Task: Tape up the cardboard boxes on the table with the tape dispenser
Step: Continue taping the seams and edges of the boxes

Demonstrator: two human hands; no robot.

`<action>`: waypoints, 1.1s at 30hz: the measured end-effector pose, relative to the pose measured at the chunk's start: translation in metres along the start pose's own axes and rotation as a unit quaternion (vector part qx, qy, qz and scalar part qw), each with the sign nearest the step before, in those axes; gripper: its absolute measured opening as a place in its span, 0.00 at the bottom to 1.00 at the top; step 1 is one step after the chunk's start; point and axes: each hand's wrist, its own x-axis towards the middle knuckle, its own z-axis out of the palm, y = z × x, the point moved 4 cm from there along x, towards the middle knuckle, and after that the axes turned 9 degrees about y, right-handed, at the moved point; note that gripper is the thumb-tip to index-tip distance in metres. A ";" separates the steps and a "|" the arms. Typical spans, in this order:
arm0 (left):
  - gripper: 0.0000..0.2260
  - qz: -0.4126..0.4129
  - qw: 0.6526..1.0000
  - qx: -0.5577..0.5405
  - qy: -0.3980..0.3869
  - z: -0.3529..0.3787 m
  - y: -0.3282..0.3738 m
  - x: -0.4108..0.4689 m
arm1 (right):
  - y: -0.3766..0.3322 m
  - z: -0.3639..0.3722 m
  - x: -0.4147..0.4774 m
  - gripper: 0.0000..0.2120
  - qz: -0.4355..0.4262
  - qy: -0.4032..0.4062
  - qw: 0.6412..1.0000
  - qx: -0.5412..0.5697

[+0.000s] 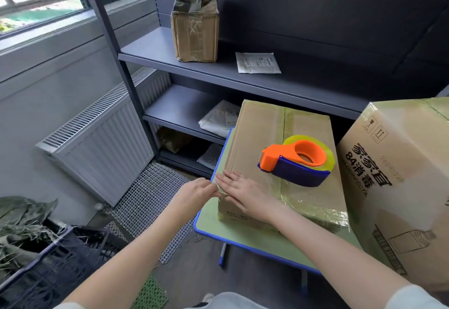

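A dark grey metal shelving unit [243, 75] fills the back of the view. At the right edge stands a tall brown cardboard box [401, 187] wrapped in glossy tape. Its side is printed in black with "84消毒" in large characters, a line beginning "DISINFECTA" that is cut off, a faint stamped number beginning "202", two handling symbols (a glass and a pair of up-arrows) and the outline of a bottle.

Just beside it, a pale green table with a blue rim [243, 238] carries a flat brown cardboard box [257, 133]. Yellowish clear tape [315, 201] runs along this box's centre seam and across its near edge. A line of small print on its near side is too small to read.

On the upper shelf a small upright cardboard box [195, 36], also taped, stands apart from a white paper packet [257, 63]; the packet's print is not legible.

The orange and blue tape dispenser [296, 162], loaded with a yellowish roll, lies on its side on top of the flat box, near the tall box, with no hand on it.

The right hand [245, 193] lies flat on the flat box's near left corner, fingers straight and together, pressing on the tape. The left hand [194, 193] is at the same corner from the side, its fingertips gathered against the tape at the box's edge and touching the right hand's fingers. I cannot tell whether it pinches the tape or only presses it.
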 end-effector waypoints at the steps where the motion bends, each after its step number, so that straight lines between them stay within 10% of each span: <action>1: 0.14 0.015 1.000 0.001 -0.005 0.003 -0.001 -0.001 | -0.001 0.001 0.000 0.23 -0.006 0.017 1.000 -0.010; 12: 0.13 0.021 0.999 0.018 0.046 0.007 0.006 -0.012 | -0.005 -0.002 -0.001 0.25 0.001 -0.025 0.999 -0.037; 21: 0.16 -0.260 0.960 -0.094 -0.051 0.010 0.007 -0.004 | 0.009 -0.016 -0.038 0.25 0.052 -0.029 0.995 -0.081; 27: 0.31 -0.129 0.985 0.097 0.056 0.005 0.017 -0.004 | 0.006 -0.022 -0.037 0.22 0.068 -0.021 0.996 -0.059; 33: 0.13 -0.018 0.985 0.110 0.134 0.006 0.046 -0.011 | 0.025 -0.044 -0.076 0.25 0.109 -0.051 0.992 -0.042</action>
